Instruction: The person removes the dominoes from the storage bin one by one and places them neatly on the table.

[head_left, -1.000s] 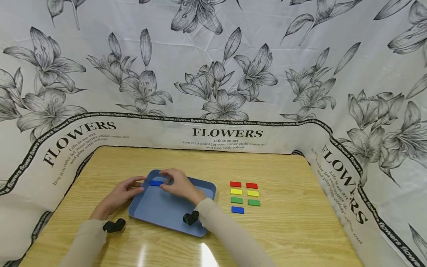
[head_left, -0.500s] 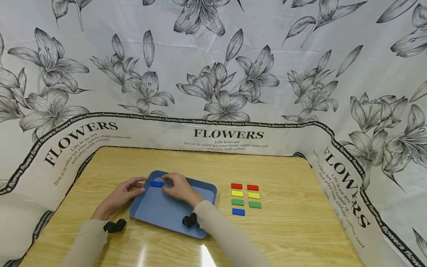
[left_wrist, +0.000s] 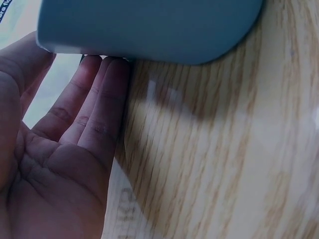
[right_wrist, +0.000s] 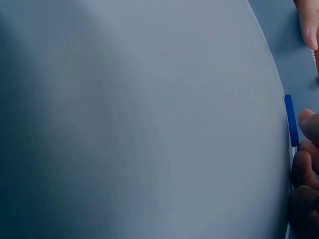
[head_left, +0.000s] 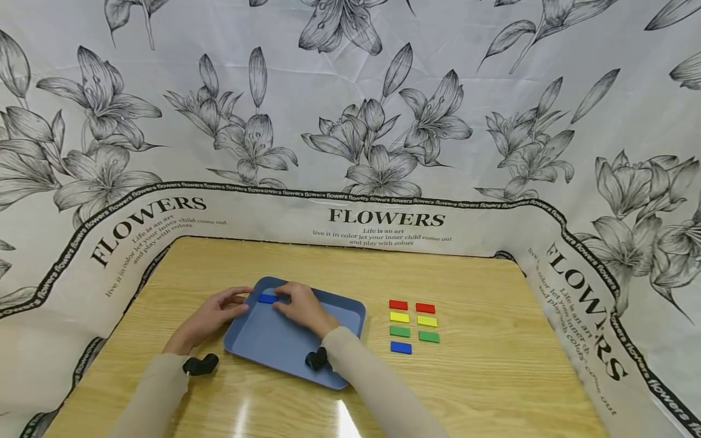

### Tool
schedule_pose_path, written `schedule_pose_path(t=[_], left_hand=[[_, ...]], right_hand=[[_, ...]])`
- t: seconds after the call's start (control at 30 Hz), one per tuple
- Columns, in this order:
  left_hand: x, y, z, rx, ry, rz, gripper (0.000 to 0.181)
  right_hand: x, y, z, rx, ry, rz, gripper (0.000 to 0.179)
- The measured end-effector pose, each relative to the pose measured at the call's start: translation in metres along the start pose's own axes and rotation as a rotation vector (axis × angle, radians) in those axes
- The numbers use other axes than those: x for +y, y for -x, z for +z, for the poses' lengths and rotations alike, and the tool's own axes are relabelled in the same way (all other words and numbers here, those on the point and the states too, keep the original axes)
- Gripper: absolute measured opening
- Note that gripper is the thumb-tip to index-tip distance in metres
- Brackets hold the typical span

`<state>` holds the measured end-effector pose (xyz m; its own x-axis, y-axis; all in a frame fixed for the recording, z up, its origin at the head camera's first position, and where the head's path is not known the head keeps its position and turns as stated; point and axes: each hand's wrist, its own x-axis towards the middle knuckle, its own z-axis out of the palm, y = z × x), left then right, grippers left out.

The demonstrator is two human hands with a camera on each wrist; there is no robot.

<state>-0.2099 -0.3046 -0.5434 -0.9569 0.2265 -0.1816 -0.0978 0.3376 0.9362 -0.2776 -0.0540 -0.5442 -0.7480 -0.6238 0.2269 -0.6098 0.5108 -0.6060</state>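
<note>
A flat blue block [head_left: 267, 298] lies in the far-left corner of a blue-grey tray [head_left: 285, 362]. At its right end, the thumb and index finger of my right hand [head_left: 303, 305] pinch close round it; the right wrist view shows those fingertips right beside the blue block [right_wrist: 291, 121]. My left hand [head_left: 213, 316] rests against the tray's left side, its thumb and fingers nearly straight. From the left wrist view, the left fingertips [left_wrist: 112, 74] meet the outer edge of the tray [left_wrist: 149, 30].
Right of the tray, flat blocks lie in two columns: two red [head_left: 398, 305], two yellow [head_left: 399, 317], two green [head_left: 400, 331] and one blue block [head_left: 401, 347]. The wooden table [head_left: 493, 353] ends at a flower-printed curtain [head_left: 383, 152].
My right thumb and index finger have drawn closer together and nearer to the block's right end. The left hand keeps its place at the tray. The head view has shifted slightly.
</note>
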Motion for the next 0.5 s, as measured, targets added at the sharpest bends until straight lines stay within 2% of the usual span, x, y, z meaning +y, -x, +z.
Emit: schedule_pose_path(t=[0.3, 0.5], left_hand=[[0.0015, 0.0024, -0.0020, 0.000, -0.043, 0.008, 0.058], [0.0023, 0.0013, -0.0003, 0.001, -0.044, 0.009, 0.059]], right_hand=[[-0.0029, -0.0032, 0.0017, -0.023, 0.074, -0.007, 0.031], [-0.0027, -0.0054, 0.0009, -0.027, 0.121, 0.017, 0.029]])
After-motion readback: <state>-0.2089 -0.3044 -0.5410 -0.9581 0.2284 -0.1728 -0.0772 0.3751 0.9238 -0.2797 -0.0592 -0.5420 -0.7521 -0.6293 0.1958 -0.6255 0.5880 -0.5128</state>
